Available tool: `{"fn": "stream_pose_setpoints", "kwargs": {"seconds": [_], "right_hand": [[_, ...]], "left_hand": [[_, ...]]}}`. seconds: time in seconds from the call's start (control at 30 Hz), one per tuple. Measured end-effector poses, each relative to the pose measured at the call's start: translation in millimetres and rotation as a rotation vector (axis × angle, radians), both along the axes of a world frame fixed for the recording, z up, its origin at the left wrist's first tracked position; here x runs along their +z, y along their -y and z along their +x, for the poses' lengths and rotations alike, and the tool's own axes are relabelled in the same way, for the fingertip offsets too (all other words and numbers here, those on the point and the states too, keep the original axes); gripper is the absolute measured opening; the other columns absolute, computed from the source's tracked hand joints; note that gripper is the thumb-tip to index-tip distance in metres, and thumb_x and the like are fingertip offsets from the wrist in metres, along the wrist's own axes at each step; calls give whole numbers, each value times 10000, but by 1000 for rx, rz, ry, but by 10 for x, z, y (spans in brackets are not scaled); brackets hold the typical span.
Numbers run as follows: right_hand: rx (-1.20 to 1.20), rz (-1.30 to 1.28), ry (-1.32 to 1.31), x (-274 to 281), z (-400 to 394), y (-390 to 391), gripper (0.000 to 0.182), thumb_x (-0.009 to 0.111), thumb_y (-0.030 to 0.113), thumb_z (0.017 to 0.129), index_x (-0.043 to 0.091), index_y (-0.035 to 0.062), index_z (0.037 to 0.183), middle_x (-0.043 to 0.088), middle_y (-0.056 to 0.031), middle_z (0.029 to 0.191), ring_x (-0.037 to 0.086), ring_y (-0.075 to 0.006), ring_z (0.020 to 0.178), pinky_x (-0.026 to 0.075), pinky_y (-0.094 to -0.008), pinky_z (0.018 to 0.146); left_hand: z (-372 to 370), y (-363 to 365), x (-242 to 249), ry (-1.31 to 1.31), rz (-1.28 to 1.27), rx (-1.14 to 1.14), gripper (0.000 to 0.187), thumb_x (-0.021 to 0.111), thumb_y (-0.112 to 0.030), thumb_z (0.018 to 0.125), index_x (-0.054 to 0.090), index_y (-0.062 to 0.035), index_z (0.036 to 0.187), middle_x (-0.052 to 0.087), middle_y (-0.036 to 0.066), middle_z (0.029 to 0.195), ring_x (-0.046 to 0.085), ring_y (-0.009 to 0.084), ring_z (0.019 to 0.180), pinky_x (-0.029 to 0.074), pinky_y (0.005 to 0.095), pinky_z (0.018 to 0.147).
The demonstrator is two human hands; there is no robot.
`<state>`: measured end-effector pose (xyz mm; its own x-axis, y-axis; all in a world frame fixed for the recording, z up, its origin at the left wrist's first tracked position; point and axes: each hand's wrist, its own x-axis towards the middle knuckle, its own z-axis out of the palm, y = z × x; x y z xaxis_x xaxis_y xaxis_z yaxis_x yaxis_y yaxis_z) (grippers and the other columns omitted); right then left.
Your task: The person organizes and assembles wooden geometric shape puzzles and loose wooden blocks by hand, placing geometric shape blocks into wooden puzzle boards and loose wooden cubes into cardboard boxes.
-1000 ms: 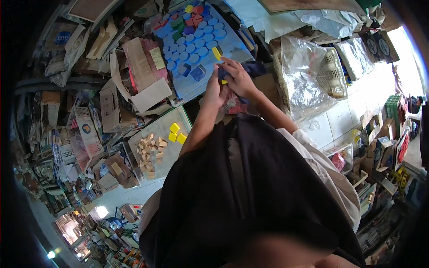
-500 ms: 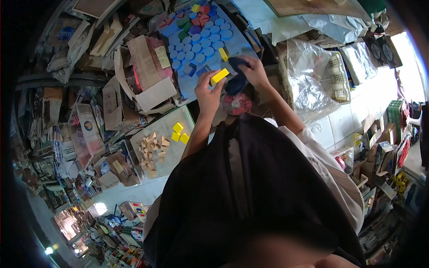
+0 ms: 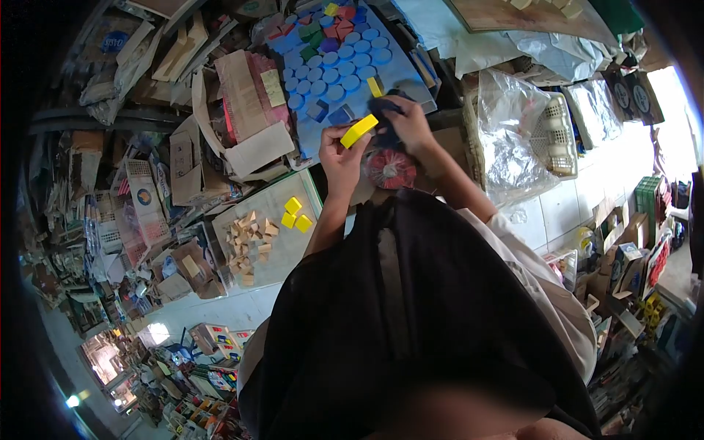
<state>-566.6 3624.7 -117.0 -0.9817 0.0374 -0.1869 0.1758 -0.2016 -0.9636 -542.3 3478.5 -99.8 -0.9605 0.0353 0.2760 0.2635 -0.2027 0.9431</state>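
Note:
My left hand (image 3: 339,158) pinches a yellow block (image 3: 358,132) between thumb and fingers, over the near edge of a blue board (image 3: 312,139). My right hand (image 3: 412,126) grips a dark blue cloth (image 3: 389,130), which hangs bunched just right of the block. Beyond the cloth, another yellow block (image 3: 375,86) rests on the board. Blue round pieces (image 3: 334,93) cover much of the board's middle, with two blue blocks (image 3: 341,114) nearer me. Green pieces (image 3: 311,38) and red pieces (image 3: 343,31) lie toward its far end.
Below the cloth sits a red bundle in clear plastic (image 3: 390,169). At left, a glass-topped surface (image 3: 282,253) carries bare wooden pieces (image 3: 248,242) and yellow blocks (image 3: 291,220). Cardboard boxes (image 3: 257,150) flank the board; a plastic-lined crate (image 3: 513,139) stands at right.
The cloth in my right hand has drawn in closer to the yellow block and bunched up. The block has turned slightly in my left hand, showing a curved side.

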Motion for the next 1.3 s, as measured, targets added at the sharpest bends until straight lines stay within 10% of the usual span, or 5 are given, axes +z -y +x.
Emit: {"fn": "stream_pose_setpoints", "kwargs": {"seconds": [0.3,0.47,0.67,0.83,1.3], "right_hand": [[-132,147,-145,177,-59,20,301,444,-28,786,556,-16,1065,594,-46,865,547,-90,732,456,-224,652],[229,557,-860,325,194,274,543,521,-111,577,627,140,1046,406,-126,1298,379,-305,1201,338,-363,973],[-271,-107,-276,150,-300,153,261,457,-69,733,608,-34,943,638,-75,746,569,-136,625,472,-242,600],[442,433,-775,333,-23,157,442,498,-113,572,647,63,949,535,-101,1183,493,-256,1111,358,-324,957],[376,-20,-296,221,-263,273,328,459,-54,722,589,-15,1022,568,-115,1087,520,-173,1010,368,-290,915]], "left_hand": [[-33,98,-35,219,263,51,207,595,4,792,477,-15,960,561,88,990,555,156,919,457,288,822],[-259,360,-399,955,799,-156,246,577,-242,839,521,-75,1011,587,44,940,590,140,836,500,247,674],[18,133,147,996,862,-129,276,526,-306,862,543,-43,943,601,58,803,600,159,640,517,305,640],[-54,223,-254,900,866,-182,209,502,-221,880,512,-57,1008,584,108,937,594,175,765,513,281,629],[60,411,-57,671,771,-367,316,483,-205,892,433,-57,1166,538,119,951,542,219,808,504,282,645]]}}
